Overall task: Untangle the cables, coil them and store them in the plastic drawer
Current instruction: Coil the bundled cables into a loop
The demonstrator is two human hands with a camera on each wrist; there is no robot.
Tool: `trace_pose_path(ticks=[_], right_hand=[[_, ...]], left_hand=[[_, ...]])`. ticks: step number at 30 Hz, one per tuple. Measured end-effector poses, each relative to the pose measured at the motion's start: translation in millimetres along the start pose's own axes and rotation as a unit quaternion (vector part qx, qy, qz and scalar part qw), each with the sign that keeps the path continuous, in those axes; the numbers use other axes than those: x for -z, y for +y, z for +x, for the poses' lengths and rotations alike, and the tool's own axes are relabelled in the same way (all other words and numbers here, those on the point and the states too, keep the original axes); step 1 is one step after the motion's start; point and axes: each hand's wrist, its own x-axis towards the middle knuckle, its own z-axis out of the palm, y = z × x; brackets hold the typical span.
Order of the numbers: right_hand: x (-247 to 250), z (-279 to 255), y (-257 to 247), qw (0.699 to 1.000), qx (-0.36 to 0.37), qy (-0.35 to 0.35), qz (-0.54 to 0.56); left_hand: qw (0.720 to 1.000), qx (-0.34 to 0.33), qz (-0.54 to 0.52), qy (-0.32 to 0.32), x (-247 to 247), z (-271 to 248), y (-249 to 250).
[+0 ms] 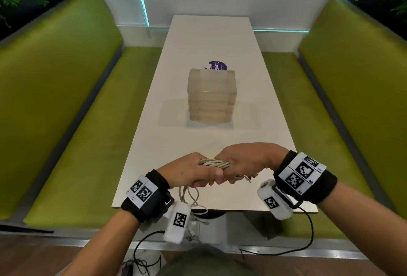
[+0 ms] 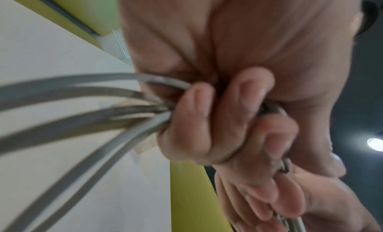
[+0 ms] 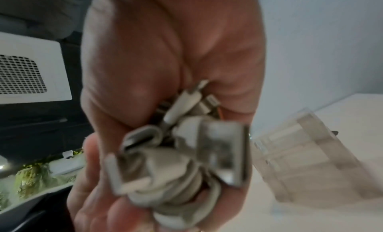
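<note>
A bundle of white and pale cables (image 1: 214, 163) runs between both fists above the near end of the white table (image 1: 209, 39). My left hand (image 1: 191, 173) grips one end, and loose grey loops (image 2: 82, 114) hang from it toward the table edge (image 1: 191, 196). My right hand (image 1: 239, 163) grips the other end, where several white plugs and USB connectors (image 3: 199, 150) stick out of the fist. The clear plastic drawer unit (image 1: 211, 97) stands at mid-table, drawers closed; it also shows blurred in the right wrist view (image 3: 306, 156).
Green bench seats (image 1: 72, 121) (image 1: 343, 103) flank the narrow table on both sides. A purple round sticker (image 1: 217, 65) lies behind the drawer unit. Black wrist-camera wires (image 1: 308, 238) hang below the near table edge.
</note>
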Motion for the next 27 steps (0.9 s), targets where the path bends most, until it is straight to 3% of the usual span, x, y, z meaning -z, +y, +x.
trace_pose_path(ticks=[11, 16, 19, 23, 27], right_hand=[[-2.7, 0.7, 12.3, 0.999, 0.002, 0.038, 0.031], [0.2, -1.6, 12.1, 0.998, -0.013, 0.057, -0.021], [12.5, -4.3, 7.8, 0.991, 0.001, 0.106, -0.082], [42.6, -24.0, -1.4, 0.978, 0.026, 0.192, -0.076], [55.8, -32.4, -6.2, 0.972, 0.022, 0.221, -0.073]], left_hand=[[1.000, -0.016, 0.013, 0.005, 4.5, 13.2, -5.4], [0.999, -0.031, 0.014, -0.018, 5.9, 13.7, 0.0], [0.995, -0.085, -0.053, 0.007, 9.5, 12.6, -5.9], [0.977, -0.108, -0.178, 0.049, 1.6, 12.9, -23.7], [0.920, -0.105, -0.371, 0.064, -8.5, 14.1, -27.6]])
